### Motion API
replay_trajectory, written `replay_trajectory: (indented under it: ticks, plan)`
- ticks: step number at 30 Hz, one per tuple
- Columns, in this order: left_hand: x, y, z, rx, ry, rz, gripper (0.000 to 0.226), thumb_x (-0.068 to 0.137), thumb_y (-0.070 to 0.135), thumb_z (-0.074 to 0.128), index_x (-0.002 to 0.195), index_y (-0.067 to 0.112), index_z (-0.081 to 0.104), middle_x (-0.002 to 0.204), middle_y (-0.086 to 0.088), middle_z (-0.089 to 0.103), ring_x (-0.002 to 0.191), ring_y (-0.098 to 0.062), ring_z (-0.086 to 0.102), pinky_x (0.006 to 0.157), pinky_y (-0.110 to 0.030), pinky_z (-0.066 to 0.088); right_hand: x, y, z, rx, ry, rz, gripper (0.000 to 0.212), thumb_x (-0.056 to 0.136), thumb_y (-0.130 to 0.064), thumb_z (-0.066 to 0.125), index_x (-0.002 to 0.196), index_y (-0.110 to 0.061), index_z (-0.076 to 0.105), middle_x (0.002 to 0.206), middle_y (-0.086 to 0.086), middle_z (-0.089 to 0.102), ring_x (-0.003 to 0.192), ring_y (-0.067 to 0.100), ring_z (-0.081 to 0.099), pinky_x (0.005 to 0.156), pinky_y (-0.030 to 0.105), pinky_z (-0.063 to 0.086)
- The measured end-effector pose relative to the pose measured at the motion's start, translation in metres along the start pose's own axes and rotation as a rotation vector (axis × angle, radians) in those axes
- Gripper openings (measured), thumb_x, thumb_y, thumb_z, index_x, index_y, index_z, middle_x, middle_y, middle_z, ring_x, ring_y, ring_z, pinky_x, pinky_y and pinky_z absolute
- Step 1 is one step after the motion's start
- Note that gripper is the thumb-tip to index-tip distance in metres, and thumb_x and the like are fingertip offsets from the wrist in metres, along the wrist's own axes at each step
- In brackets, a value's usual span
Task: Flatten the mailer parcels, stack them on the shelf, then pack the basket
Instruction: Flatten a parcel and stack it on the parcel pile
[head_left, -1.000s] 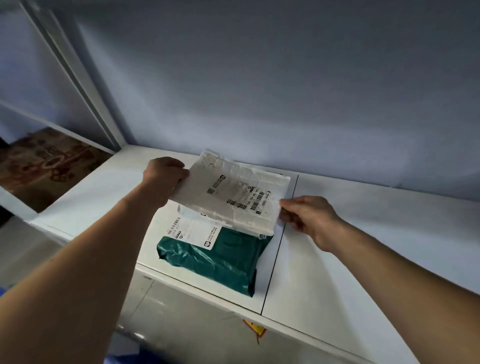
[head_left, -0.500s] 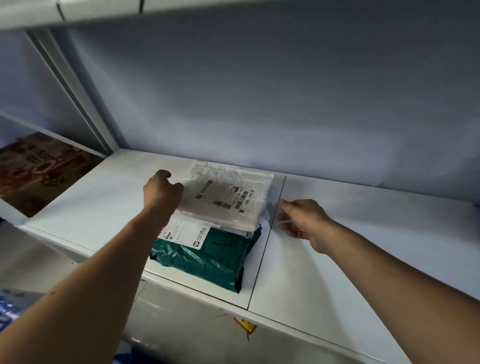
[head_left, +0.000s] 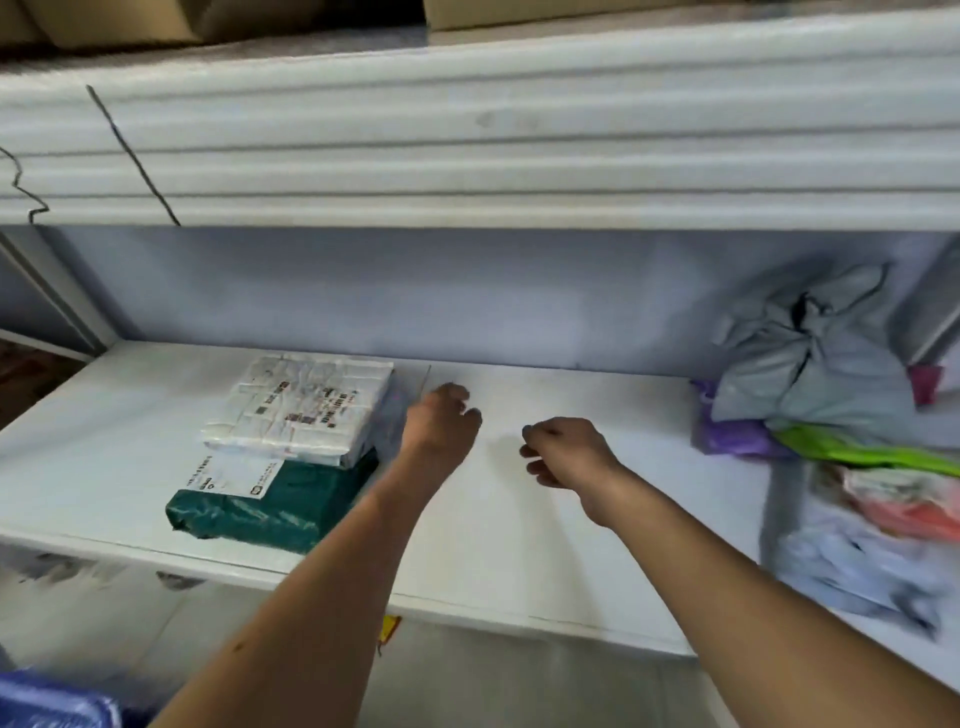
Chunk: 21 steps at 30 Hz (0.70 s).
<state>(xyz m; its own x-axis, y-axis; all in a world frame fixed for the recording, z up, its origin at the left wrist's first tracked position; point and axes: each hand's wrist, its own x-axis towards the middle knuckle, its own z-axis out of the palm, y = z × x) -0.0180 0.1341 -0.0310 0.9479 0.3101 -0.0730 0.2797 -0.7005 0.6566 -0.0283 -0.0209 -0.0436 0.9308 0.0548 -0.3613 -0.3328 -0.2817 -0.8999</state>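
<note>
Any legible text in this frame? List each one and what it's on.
On the white mailer: barcodes and print, too blurred to read.
On the green mailer, white label: print too small and blurred to read.
On the yellow tag below the shelf: unreadable.
Nothing can be quoted.

Left grip (head_left: 441, 421): frame centre, fingers loosely curled (slightly blurred).
Right grip (head_left: 563, 452): just right, apart, fingers loosely curled, empty.
Arms: bare, extended from lower frame.
</note>
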Motion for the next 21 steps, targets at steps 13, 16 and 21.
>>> replay_trajectory:
  ticks: [13,16,21]
  plan:
    - [-0.065,0.099,0.135,-0.354,-0.352,0.006,0.026,0.069,0.033,0.061,0.081,0.011,0.066,0.081,0.0,0.055,0.075,-0.02,0.046,0.071,-0.03,0.039,-0.02,0.058,-0.15,-0.109,0.211,0.022,0.013,0.083,-0.027,0.058,0.085,-0.02,0.07,0.096,0.001,0.072,0.093,0.024,0.068,0.086,0.04,0.057]
    - [-0.074,0.12,0.158,-0.379,-0.448,0.024,0.027,0.062,0.035,0.058,0.078,0.014,0.065,0.081,-0.004,0.054,0.077,-0.017,0.045,0.073,-0.032,0.04,-0.019,0.068,-0.173,-0.185,0.252,0.021,0.016,0.086,-0.023,0.056,0.087,-0.017,0.071,0.098,0.007,0.071,0.095,0.029,0.067,0.083,0.039,0.054]
    - [-0.077,0.149,0.193,-0.445,-0.519,0.021,0.029,0.075,0.029,0.07,0.098,0.012,0.073,0.099,-0.007,0.07,0.085,-0.02,0.063,0.087,-0.036,0.052,-0.018,0.081,-0.209,-0.118,0.416,0.012,0.028,0.089,-0.02,0.056,0.116,-0.02,0.062,0.109,0.009,0.069,0.097,0.031,0.066,0.089,0.042,0.053]
